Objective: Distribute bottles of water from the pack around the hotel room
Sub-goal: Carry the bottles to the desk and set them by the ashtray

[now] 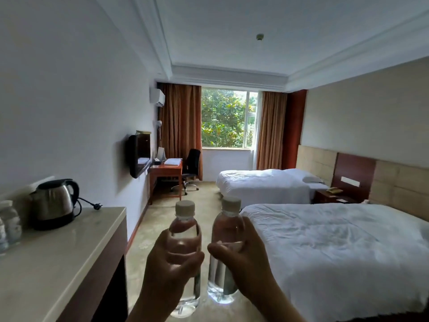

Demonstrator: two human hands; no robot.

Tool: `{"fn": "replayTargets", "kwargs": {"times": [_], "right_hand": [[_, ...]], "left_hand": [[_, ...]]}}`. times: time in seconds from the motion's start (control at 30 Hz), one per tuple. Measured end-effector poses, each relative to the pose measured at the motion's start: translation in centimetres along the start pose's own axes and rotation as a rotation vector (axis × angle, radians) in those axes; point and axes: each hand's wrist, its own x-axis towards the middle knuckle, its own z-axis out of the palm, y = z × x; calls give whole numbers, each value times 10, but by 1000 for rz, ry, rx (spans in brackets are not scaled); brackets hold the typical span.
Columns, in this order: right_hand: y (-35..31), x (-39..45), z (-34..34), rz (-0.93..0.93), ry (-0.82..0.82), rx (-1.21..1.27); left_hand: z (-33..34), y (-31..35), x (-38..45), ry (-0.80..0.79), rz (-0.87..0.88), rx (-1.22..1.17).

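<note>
I hold two clear water bottles upright in front of me, side by side over the carpet. My left hand (169, 268) is wrapped around the left bottle (184, 226), which has a pale cap. My right hand (243, 259) grips the right bottle (226, 228), also capped. The bottles stand close together, almost touching. Both look full. The pack itself is not in sight.
A light counter (58, 263) on the left carries a steel kettle (54, 203) and wrapped cups (10, 223). Two white beds (336, 247) (262, 182) fill the right, a nightstand (332, 196) between them. A wooden desk (166, 170) and black chair (191, 166) stand by the window.
</note>
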Motion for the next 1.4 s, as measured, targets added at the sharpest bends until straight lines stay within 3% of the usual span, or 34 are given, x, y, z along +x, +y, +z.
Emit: {"fn": "replayTargets", "kwargs": {"times": [0.43, 0.73, 1.0, 1.4], "right_hand": [[146, 270, -5, -28, 9, 34], [243, 438, 56, -52, -83, 28], [327, 606, 130, -44, -38, -15], [467, 852, 160, -64, 5, -16]], "left_hand": [[61, -108, 245, 24, 30, 128], [44, -205, 409, 109, 2, 122], [20, -319, 593, 132, 67, 147], [62, -476, 846, 46, 69, 89]]}}
